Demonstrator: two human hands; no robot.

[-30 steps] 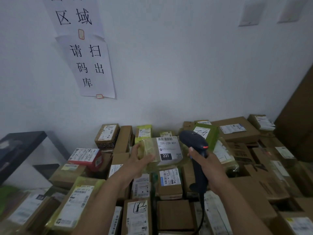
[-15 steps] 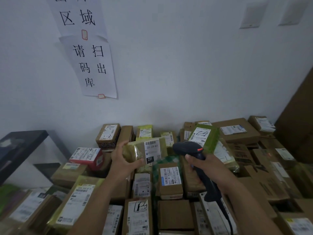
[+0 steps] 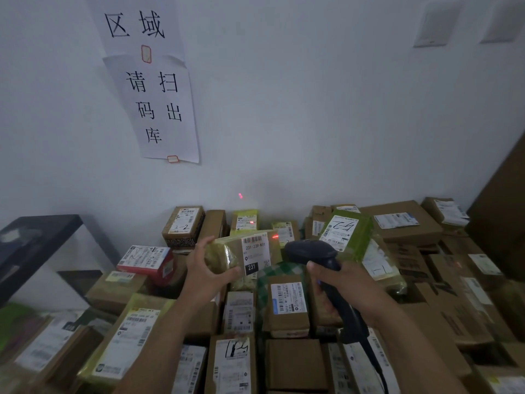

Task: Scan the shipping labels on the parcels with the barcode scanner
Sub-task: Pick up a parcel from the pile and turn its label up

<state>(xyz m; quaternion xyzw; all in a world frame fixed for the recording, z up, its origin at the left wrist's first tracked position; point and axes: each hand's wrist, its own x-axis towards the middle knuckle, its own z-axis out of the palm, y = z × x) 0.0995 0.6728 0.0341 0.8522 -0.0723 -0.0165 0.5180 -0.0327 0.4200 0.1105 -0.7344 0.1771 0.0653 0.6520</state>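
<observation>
Two hands, one parcel at the scanner

Head view: the left hand (image 3: 208,268) grips a parcel (image 3: 227,253) wrapped in yellowish film by its left end, thumb on the near face and fingers curled over the far edge, holding it raised above the pile. Its white label (image 3: 255,253), printed 231-239-K01 with a black 231 block, faces the camera. Just right of the parcel, the right hand (image 3: 349,288) is wrapped tight round the handle of the dark scanner (image 3: 311,250), whose head points toward the parcel's right end. A red streak (image 3: 275,237) lies near the parcel's upper right corner, seemingly beside the label rather than across its barcode, though the dim picture makes that hard to judge. A red dot (image 3: 240,195) shows on the wall above the parcel. Below and around the parcel lie labelled boxes (image 3: 288,305). A green packet (image 3: 360,237) marked 5-2 leans further right of the parcel. A paper sign (image 3: 159,109) hangs on the wall above and left of the parcel, and a dark table (image 3: 37,237) stands far to its left.
</observation>
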